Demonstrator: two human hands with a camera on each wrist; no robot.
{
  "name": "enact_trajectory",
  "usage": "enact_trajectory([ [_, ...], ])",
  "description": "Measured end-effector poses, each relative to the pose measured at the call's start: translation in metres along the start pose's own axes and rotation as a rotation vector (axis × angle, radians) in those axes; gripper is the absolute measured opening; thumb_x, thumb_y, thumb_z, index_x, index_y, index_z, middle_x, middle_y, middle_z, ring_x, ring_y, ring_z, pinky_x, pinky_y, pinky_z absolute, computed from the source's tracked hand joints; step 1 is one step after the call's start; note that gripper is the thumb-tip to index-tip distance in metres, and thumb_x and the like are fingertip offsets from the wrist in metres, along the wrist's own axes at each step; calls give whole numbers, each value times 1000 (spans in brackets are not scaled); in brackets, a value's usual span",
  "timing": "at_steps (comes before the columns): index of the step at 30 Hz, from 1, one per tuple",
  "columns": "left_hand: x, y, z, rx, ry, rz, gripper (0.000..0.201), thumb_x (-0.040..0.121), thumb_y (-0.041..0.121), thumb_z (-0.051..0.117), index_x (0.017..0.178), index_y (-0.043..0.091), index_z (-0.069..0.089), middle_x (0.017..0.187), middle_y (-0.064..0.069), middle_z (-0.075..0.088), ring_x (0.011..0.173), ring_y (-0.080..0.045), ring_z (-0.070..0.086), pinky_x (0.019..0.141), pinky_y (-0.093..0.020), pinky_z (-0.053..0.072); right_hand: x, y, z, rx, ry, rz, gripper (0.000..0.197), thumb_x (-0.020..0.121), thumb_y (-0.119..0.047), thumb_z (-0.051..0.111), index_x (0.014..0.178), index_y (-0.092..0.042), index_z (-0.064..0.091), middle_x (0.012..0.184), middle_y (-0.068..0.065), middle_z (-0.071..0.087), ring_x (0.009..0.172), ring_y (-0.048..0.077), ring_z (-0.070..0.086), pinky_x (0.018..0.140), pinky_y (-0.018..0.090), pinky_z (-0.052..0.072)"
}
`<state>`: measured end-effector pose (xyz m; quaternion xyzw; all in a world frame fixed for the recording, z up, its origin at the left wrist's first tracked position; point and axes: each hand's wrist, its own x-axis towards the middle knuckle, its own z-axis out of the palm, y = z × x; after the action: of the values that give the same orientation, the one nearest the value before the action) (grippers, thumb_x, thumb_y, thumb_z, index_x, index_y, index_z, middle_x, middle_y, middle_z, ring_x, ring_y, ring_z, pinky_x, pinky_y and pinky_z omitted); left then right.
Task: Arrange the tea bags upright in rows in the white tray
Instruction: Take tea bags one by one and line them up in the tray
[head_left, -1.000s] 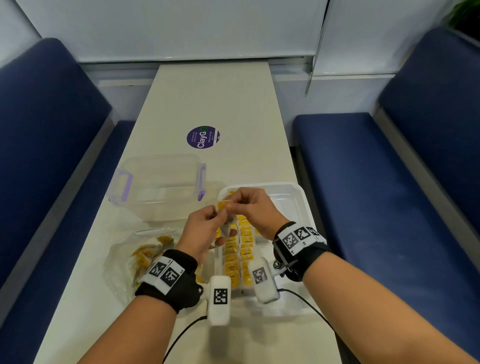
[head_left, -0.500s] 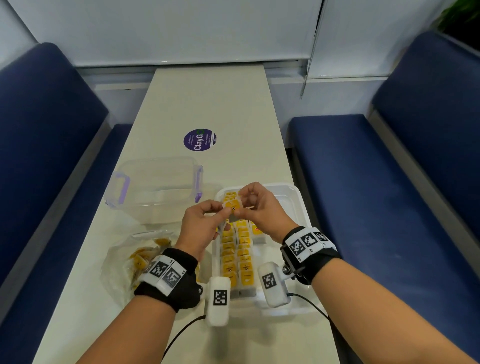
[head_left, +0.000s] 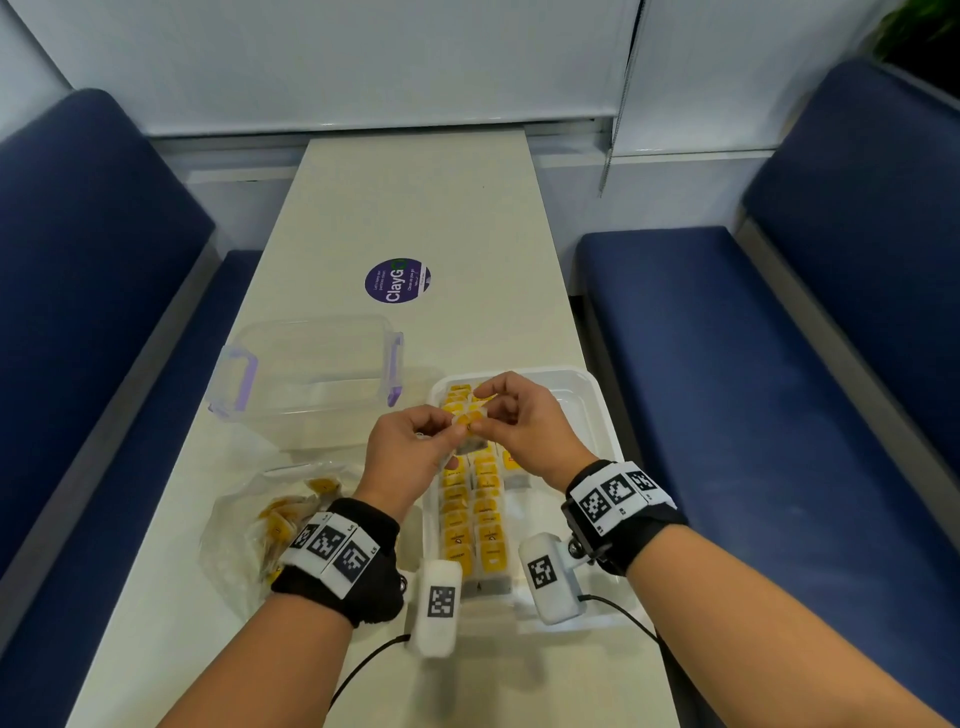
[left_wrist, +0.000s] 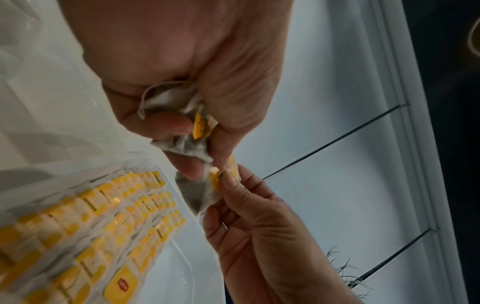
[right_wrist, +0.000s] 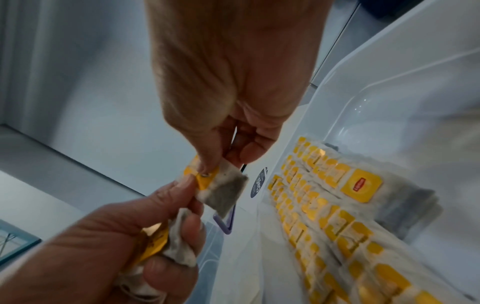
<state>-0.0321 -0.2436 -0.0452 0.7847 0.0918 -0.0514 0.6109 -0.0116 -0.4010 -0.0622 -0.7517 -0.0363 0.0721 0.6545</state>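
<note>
A white tray (head_left: 597, 395) holds two rows of upright yellow-tagged tea bags (head_left: 470, 519) along its left side, and one more stack starts a third row. Above the far end of those rows both hands meet on one tea bag (head_left: 467, 418). My left hand (head_left: 447, 423) pinches its left edge with the thumb, while its curled fingers hold a bunch of spare tea bags (left_wrist: 166, 98). My right hand (head_left: 480, 410) pinches the bag's yellow tag (right_wrist: 205, 179) from the right. The grey pouch (right_wrist: 223, 193) hangs below the fingers.
A clear lidless box with purple handles (head_left: 306, 369) stands left of the tray. A plastic bag with more tea bags (head_left: 270, 519) lies by my left wrist. A purple sticker (head_left: 397, 280) is farther up the table. Blue benches (head_left: 727, 364) flank the narrow table.
Both hands have stayed together over the far left of the tray. The tea bag between them now shows more, spread out between the two pinches.
</note>
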Motion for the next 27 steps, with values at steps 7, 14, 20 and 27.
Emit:
enact_trajectory([
  [7, -2, 1, -1, -60, -8, 16, 12, 82, 11, 77, 93, 12, 73, 72, -12, 67, 54, -18, 62, 48, -15, 44, 0, 0, -1, 41, -26, 26, 27, 83, 3, 68, 106, -9, 62, 69, 7, 56, 61, 5, 53, 58, 13, 45],
  [14, 0, 0, -3, -88, -64, -30, 60, 79, 3, 78, 132, 15, 54, 81, -9, 72, 52, -10, 64, 52, -14, 46, 2, 4, -1, 154, 44, 62, 31, 84, 6, 65, 106, -13, 58, 72, 10, 55, 74, 26, 56, 75, 40, 52],
  [20, -1, 2, -1, -72, -52, 3, 37, 80, 9, 79, 114, 18, 67, 80, -4, 64, 58, -11, 58, 52, -13, 45, 0, 4, -2, 44, 20, 49, 33, 83, 0, 68, 107, -18, 56, 67, 6, 50, 63, 16, 49, 57, 20, 45],
  [27, 1, -3, -1, 3, -81, 26, 10, 89, 10, 70, 90, 2, 73, 69, 1, 62, 49, -4, 55, 48, -11, 40, -1, 3, 1, -10, -16, 5, 29, 84, -4, 70, 100, -19, 50, 64, 4, 47, 53, 6, 43, 54, 14, 40],
])
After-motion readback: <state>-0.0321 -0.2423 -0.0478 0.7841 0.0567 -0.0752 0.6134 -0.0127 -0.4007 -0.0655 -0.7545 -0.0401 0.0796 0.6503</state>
